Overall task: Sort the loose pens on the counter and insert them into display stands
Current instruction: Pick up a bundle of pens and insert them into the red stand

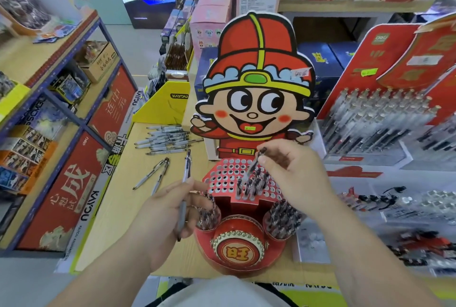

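- The right hand (293, 176) pinches a dark-capped pen (254, 164) between thumb and forefinger near its top end; the other fingers are loosely curled behind.
- That pen slants down and to the left, its lower end just above the perforated tray (220, 179) of the display stand (whether the tip has entered a hole I cannot tell).
- Right under the tip, a small cluster of standing pens (251, 187) fills the tray's middle holes; the holes to the left show white.
- The left hand (167, 213) grips a grey pen (181, 218), fingers curled round the shaft. The pen is nearly upright, its lower tip poking out below the palm.
- Just beside the left fingers, a left cup (202, 227) at the front of the stand is packed with pens; a right cup (271, 234), below the right wrist, is equally full.
- Between the cups sits a red drum (240, 248) with a gold emblem.
- A cartoon backboard (256, 99) rises behind the tray.
- On the wooden counter (116, 220) to the left, two loose pens (155, 176) lie crossed, and a pile of pens (165, 140) lies further back.
- To the right stands a neighbouring stand (385, 119), its rows filled with pens.
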